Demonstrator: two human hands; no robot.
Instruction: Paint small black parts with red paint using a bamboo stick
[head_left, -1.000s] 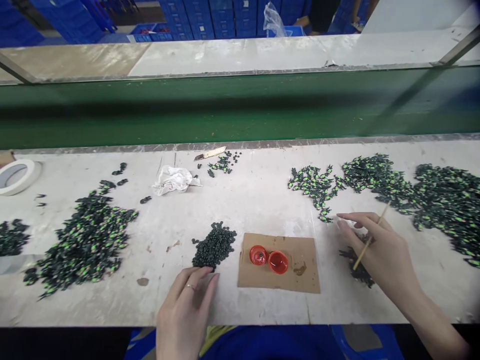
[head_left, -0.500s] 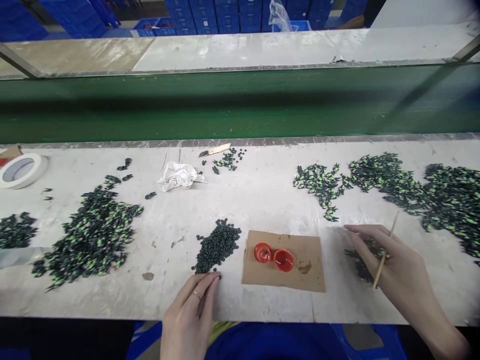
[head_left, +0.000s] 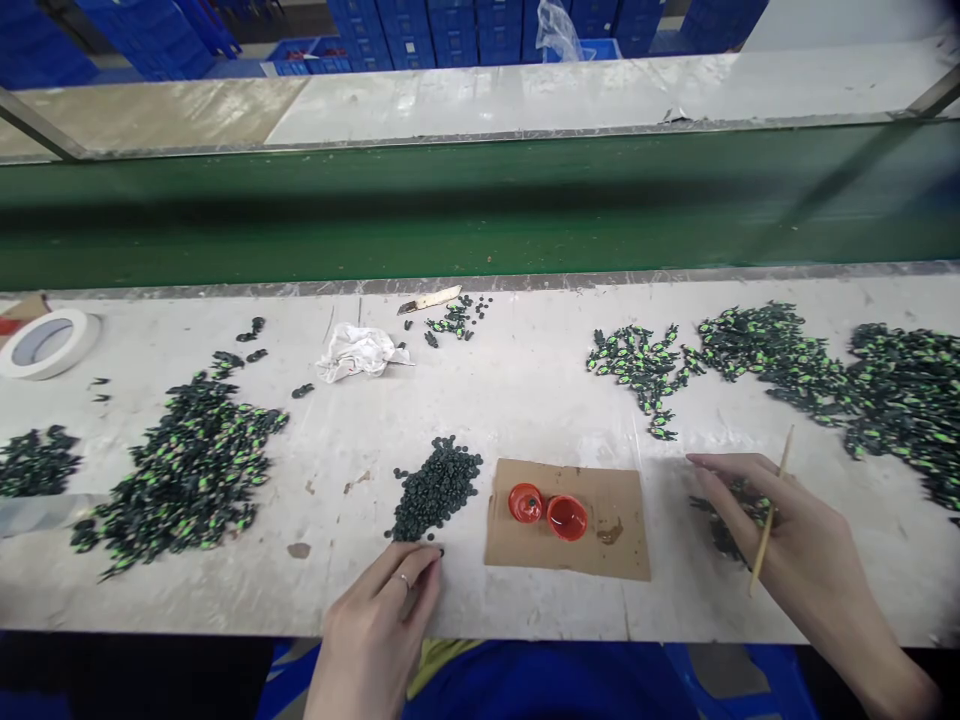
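The left hand (head_left: 375, 630) is closing its fingertips on a small black piece at the near edge of the dark pile (head_left: 435, 487), lower centre, while the right hand (head_left: 787, 540), having settled over its scattered pieces (head_left: 720, 530), is keeping the thin stick (head_left: 769, 525) pinched.

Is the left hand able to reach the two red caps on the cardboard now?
Probably yes. The left hand rests at the small dark pile, just left of the cardboard, and nothing stands between it and the red caps.
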